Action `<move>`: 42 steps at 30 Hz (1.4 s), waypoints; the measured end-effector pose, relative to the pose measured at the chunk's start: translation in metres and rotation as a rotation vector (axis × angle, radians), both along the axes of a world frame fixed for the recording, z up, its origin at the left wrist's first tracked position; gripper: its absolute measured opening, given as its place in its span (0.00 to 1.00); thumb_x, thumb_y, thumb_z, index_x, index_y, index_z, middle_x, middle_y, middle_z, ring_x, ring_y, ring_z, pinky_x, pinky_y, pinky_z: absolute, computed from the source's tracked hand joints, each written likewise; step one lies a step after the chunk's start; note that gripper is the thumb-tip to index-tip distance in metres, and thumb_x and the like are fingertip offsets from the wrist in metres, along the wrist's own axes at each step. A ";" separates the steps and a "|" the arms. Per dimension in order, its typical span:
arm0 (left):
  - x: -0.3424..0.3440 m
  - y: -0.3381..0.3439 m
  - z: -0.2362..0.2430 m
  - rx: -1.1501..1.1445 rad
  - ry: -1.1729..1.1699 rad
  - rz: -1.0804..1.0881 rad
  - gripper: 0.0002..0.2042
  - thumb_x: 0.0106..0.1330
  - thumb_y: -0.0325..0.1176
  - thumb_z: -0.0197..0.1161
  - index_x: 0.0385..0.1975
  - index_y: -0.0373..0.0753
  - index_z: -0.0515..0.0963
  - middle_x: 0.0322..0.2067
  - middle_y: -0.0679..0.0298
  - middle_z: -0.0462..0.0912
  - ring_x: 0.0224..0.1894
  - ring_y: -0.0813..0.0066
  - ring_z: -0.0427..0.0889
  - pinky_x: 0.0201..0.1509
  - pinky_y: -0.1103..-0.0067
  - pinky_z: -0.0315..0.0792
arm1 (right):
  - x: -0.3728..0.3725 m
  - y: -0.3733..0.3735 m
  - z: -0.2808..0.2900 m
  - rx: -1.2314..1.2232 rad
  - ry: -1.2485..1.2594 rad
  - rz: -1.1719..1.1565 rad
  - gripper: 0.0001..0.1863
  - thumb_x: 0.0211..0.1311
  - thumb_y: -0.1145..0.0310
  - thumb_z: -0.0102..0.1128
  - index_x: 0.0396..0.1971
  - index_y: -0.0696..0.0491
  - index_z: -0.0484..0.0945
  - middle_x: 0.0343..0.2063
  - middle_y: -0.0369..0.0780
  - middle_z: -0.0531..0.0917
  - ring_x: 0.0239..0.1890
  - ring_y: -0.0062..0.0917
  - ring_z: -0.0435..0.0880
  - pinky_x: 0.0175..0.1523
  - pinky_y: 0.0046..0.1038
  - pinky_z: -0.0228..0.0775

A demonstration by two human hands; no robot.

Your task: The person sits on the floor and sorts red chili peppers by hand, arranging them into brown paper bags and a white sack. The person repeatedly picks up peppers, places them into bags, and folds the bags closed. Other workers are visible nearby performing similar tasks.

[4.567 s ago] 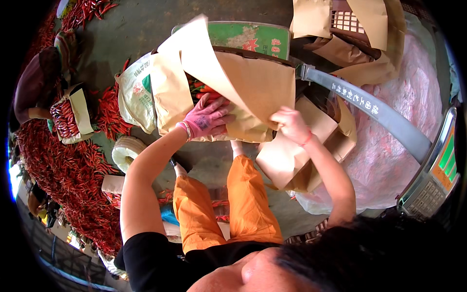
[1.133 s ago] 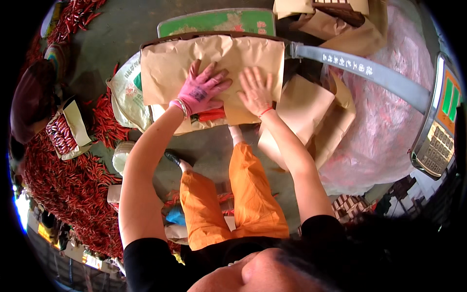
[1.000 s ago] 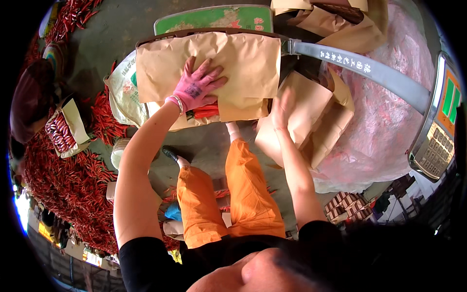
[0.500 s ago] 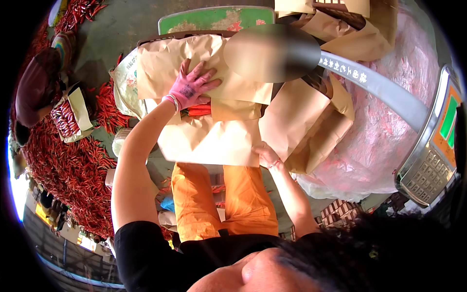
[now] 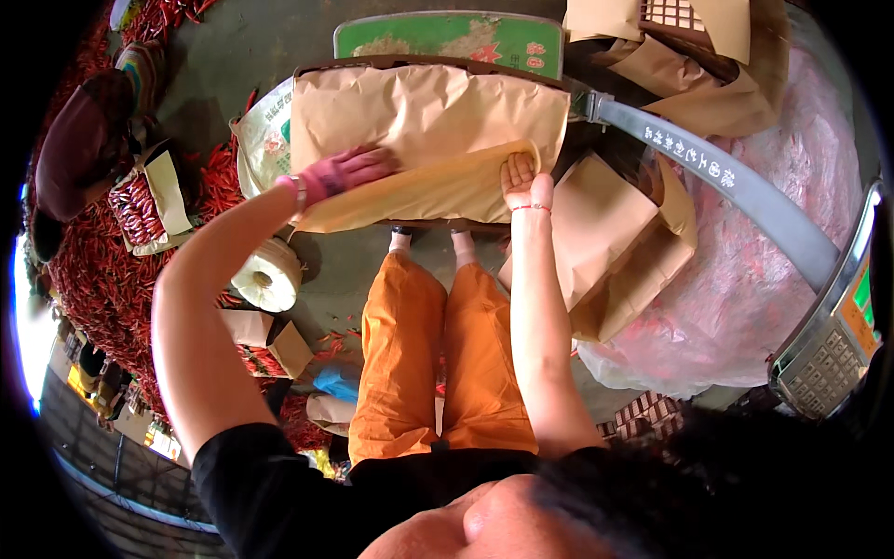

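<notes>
Two hands work at a crate (image 5: pixel 419 61) covered with brown paper, which lies just in front of the wearer's orange trousers (image 5: pixel 400 340) and beside a green scale platform (image 5: pixel 447 39). A wide top sheet (image 5: pixel 400 102), creased along its far side, spreads over the crate, and a yellower flap (image 5: pixel 419 191) slants across its near edge. The left hand (image 5: pixel 352 171), in a pink glove, lies over the paper at the left with its fingers stretched and close together; it is a little blurred and grips nothing that can be seen. The bare right hand (image 5: pixel 527 183) turns its palm up at the right end of the flap, fingers loosely spread and slightly bent, the tips at the paper's edge; whether they pinch it cannot be told.

Right of the crate stands an open paper-lined box (image 5: pixel 596 233), and behind that a grey scale arm (image 5: pixel 708 177) curves toward a keypad and display unit (image 5: pixel 824 363). Pinkish plastic sheeting (image 5: pixel 764 252) covers a heap beyond. Another paper-lined crate (image 5: pixel 745 102) sits at the upper right. On the left are a printed white sack (image 5: pixel 265 144), a pale roll (image 5: pixel 265 275), a carton (image 5: pixel 168 191) of red chillies, a large chilli heap (image 5: pixel 102 298) and a crouching co-worker (image 5: pixel 84 149) in a dark purple top.
</notes>
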State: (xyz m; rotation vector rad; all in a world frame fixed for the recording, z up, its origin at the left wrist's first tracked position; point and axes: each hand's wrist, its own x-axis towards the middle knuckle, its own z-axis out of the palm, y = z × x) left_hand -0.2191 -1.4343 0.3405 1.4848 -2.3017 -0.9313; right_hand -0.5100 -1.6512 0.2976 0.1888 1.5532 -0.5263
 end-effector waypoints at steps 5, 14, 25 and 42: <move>0.046 0.037 0.049 0.243 -0.033 -0.182 0.41 0.46 0.43 0.67 0.65 0.40 0.63 0.66 0.55 0.62 0.69 0.52 0.58 0.73 0.59 0.52 | -0.004 0.000 0.000 -0.059 0.048 -0.012 0.19 0.74 0.57 0.41 0.41 0.56 0.77 0.44 0.47 0.83 0.55 0.37 0.78 0.63 0.42 0.69; -0.036 0.074 -0.011 0.207 0.541 1.724 0.11 0.66 0.35 0.65 0.36 0.32 0.83 0.29 0.65 0.85 0.31 0.84 0.79 0.39 0.82 0.73 | -0.006 0.001 0.001 -0.136 0.090 -0.059 0.21 0.73 0.55 0.41 0.46 0.57 0.76 0.47 0.44 0.82 0.55 0.35 0.78 0.62 0.41 0.67; 0.040 0.079 -0.039 0.472 0.805 1.535 0.34 0.51 0.39 0.79 0.55 0.30 0.71 0.47 0.58 0.81 0.45 0.75 0.80 0.50 0.75 0.75 | 0.005 -0.012 -0.001 -1.044 0.975 1.109 0.26 0.45 0.64 0.76 0.40 0.57 0.71 0.36 0.45 0.74 0.39 0.40 0.74 0.47 0.38 0.69; 0.027 0.124 0.041 0.174 0.055 1.341 0.49 0.59 0.39 0.70 0.72 0.30 0.42 0.71 0.42 0.48 0.73 0.50 0.50 0.75 0.66 0.46 | -0.082 -0.032 0.059 -1.157 0.883 1.347 0.57 0.38 0.46 0.77 0.68 0.48 0.56 0.62 0.47 0.66 0.64 0.44 0.65 0.63 0.47 0.62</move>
